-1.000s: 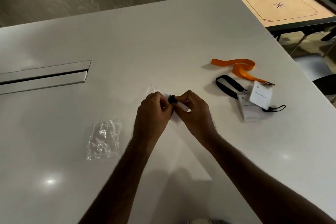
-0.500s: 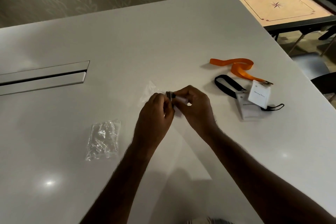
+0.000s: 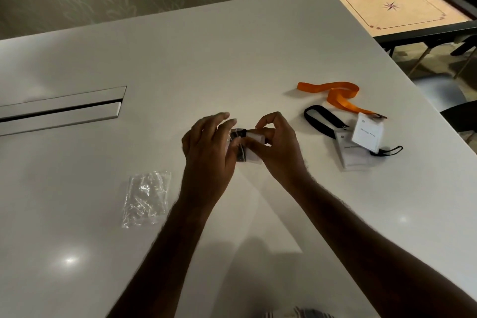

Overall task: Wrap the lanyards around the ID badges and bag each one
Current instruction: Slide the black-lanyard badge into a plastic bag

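My right hand (image 3: 277,147) pinches a white ID badge (image 3: 254,144) with a black lanyard wound around it, just above the white table (image 3: 232,54). A clear bag covers part of that badge. My left hand (image 3: 209,147) rests against the bag's left side with its fingers fairly straight; whether it grips the bag is hidden. To the right lie two more white badges: one (image 3: 366,135) on an orange lanyard (image 3: 335,95), the other (image 3: 353,156) on a black lanyard (image 3: 325,119).
A small pile of crumpled clear bags (image 3: 145,197) lies left of my forearms. A metal cable slot (image 3: 59,110) is set into the table at far left. A carrom board (image 3: 402,8) stands beyond the table's right edge.
My left hand's fingers have straightened and spread from a pinch. The wrapped badge now shows more between my hands. Both hands stayed in the same spot.
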